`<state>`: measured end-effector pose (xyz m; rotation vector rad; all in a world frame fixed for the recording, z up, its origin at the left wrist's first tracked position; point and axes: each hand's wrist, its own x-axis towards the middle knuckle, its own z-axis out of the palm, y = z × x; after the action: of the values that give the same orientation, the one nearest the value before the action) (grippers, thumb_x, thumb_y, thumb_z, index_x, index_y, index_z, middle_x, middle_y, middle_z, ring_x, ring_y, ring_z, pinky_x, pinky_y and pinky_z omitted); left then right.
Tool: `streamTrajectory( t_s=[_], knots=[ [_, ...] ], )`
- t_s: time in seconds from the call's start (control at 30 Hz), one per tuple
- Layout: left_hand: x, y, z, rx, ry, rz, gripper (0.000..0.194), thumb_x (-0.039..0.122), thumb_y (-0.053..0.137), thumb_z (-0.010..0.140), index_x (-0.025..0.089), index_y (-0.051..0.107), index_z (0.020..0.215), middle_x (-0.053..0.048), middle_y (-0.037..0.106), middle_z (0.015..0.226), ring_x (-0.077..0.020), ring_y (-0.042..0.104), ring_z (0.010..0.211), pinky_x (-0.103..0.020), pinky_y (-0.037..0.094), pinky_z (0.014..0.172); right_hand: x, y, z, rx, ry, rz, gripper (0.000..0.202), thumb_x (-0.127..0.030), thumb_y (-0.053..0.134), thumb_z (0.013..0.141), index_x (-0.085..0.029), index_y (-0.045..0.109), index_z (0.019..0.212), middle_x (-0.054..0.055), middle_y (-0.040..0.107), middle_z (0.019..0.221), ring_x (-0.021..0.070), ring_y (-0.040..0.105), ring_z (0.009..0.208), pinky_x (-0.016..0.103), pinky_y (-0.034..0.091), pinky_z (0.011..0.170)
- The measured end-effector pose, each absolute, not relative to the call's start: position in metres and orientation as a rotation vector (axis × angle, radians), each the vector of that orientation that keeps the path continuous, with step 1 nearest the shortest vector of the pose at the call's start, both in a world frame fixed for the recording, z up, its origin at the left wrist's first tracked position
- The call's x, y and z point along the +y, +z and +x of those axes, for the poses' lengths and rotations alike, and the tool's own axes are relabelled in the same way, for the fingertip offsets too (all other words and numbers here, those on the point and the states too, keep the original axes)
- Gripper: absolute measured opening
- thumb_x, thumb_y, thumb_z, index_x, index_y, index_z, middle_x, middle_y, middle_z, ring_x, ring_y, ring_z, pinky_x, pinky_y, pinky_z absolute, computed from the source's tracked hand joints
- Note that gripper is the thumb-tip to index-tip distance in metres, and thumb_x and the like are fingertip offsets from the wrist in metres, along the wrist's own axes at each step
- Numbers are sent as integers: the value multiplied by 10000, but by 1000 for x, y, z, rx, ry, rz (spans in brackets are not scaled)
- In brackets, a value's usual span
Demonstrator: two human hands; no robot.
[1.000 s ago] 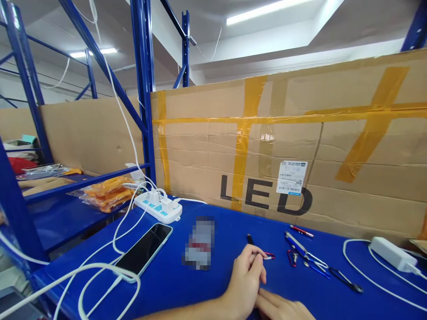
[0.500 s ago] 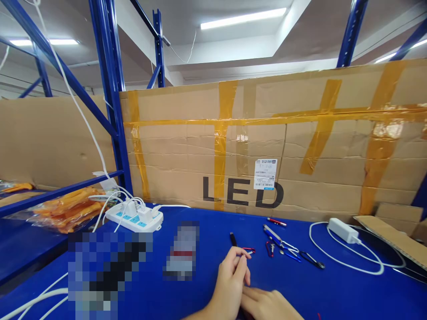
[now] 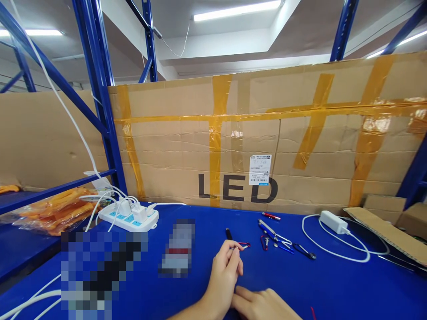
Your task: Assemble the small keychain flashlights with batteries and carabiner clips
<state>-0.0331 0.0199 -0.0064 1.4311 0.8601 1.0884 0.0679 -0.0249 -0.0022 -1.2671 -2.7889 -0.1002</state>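
My left hand (image 3: pixel 224 273) is raised over the blue table with its fingers curled in and thumb against them; whatever they hold, if anything, is hidden. Just beyond its fingertips lie a red carabiner (image 3: pixel 246 245) and a black stick-like object (image 3: pixel 228 234), partly covered by the hand. Low in the view, my right hand (image 3: pixel 265 304) has its fingers bent and pressed together beside my left wrist. Its fingertips are out of sight, so I cannot tell what is in them. A thin red piece (image 3: pixel 312 313) shows at the bottom edge, right of this hand.
Pens (image 3: pixel 267 229), carabiners (image 3: pixel 264 242) and a black clip-like tool (image 3: pixel 304 251) lie right of my hands. A white adapter (image 3: pixel 333 222) trails its cable farther right. Leftward are a blurred-out flat item (image 3: pixel 178 249) and a power strip (image 3: pixel 128 218). A cardboard wall (image 3: pixel 173 146) stands behind.
The view has turned slightly to the right, so everything sits a little farther left. My hands keep nearly the same pose, with the right one slightly lower against the left wrist.
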Motion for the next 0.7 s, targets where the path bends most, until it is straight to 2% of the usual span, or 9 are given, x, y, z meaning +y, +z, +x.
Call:
streamTrajectory(
  t_s=[0.1, 0.47, 0.7],
  knots=[
    [19, -7, -33, 846, 1080, 1427, 348, 492, 393, 772, 154, 458, 826, 45, 379, 504, -82, 283, 435, -212, 197, 428, -25, 0, 67, -2811, -77, -1269, 137, -214, 628, 696, -193, 568, 817, -19, 677, 799, 154, 636, 541, 239, 181, 333],
    [21, -9, -34, 847, 1130, 1443, 281, 420, 394, 807, 156, 480, 846, 45, 391, 509, -80, 296, 442, -211, 230, 460, -35, 11, 68, -2780, -18, -1280, 166, -204, 601, 720, -214, 574, 883, -13, 667, 856, 164, 642, 618, 222, 341, 428],
    [21, -10, -34, 833, 1132, 1443, 278, 412, 397, 812, 153, 486, 857, 47, 393, 511, -71, 293, 432, -205, 225, 444, -34, 11, 66, -2803, 25, -1340, 181, -196, 568, 745, -216, 569, 925, 7, 659, 897, 189, 644, 654, 235, 363, 463]
  ],
)
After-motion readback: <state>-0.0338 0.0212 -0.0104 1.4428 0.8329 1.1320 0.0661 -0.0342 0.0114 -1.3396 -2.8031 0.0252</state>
